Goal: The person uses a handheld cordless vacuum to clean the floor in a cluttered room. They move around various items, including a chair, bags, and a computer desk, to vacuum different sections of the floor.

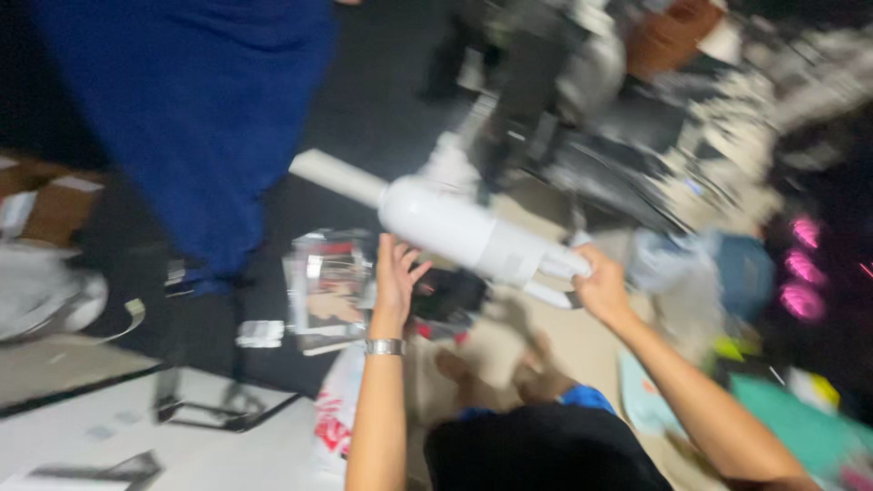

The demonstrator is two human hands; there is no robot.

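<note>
A white handheld vacuum-like device [455,225], a fat cylinder with a thin tube pointing up-left, hangs in the air in front of me. My right hand [600,284] grips its narrow end at the right. My left hand [397,273], with a metal watch band on the wrist, is raised under the fat body, fingers spread, at or just below its surface. The frame is blurred by motion. My knees in dark shorts and my bare feet show below.
A large blue cloth [195,109] hangs at upper left. Magazines [329,286] and a dark flat object lie on the floor beneath the device. Cardboard boxes [50,205] sit at left, cluttered bags and pink lights [800,273] at right.
</note>
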